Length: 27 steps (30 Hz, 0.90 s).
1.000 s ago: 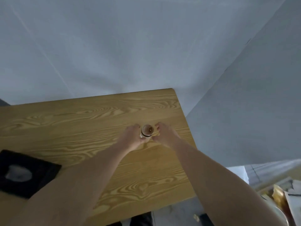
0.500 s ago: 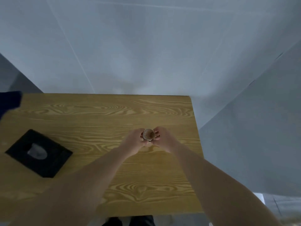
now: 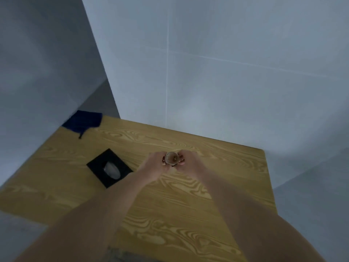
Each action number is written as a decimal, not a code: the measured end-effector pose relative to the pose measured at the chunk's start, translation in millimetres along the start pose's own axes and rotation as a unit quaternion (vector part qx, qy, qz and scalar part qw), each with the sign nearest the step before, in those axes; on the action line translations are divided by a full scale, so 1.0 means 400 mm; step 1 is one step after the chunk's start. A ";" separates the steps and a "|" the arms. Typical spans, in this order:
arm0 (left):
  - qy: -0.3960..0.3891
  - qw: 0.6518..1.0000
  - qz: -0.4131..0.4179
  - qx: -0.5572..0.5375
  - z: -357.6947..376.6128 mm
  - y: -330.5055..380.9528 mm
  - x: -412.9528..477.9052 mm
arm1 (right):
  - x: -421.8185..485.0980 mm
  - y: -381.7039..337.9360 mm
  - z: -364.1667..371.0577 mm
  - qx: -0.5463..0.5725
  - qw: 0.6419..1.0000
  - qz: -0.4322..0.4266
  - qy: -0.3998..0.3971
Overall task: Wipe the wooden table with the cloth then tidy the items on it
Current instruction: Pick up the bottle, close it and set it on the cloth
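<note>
A small round jar with a brownish inside stands on the wooden table, seen from above. My left hand grips its left side and my right hand grips its right side, fingers curled around it. A dark blue cloth lies crumpled at the table's far left corner, away from both hands. A black square tissue box with white tissue in its oval slot sits flat on the table, left of my left hand.
Pale tiled walls close in behind the table and on the left. The table's right edge drops to a grey floor. Bare wood lies on the near side, under my forearms.
The view has swung left and tilted, bringing the blue cloth and far left corner into sight. Both hands stay clasped around the jar at the same spot on the table.
</note>
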<state>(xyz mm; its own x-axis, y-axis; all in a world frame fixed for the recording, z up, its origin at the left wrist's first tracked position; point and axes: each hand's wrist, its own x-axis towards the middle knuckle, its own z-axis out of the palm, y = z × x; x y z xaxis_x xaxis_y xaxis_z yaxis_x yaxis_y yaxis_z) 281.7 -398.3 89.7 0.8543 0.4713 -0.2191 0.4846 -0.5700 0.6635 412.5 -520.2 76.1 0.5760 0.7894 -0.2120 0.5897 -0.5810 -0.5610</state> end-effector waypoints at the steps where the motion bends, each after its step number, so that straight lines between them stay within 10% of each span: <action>1: 0.005 1.000 -0.001 -0.001 -0.038 -0.028 -0.012 | 0.014 -0.047 0.011 -0.006 1.000 -0.009 0.003; 27: 0.099 0.995 -0.015 0.002 -0.710 -0.665 0.005 | 0.442 -0.823 0.355 -0.050 0.993 -0.106 0.027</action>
<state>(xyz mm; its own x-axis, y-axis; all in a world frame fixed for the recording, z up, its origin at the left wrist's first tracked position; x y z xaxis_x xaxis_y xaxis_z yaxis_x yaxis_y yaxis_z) 101.1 -54.5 116.0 0.7862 0.6109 -0.0930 0.5101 -0.5568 0.6556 239.9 -161.2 109.8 0.4613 0.8856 -0.0540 0.7525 -0.4228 -0.5050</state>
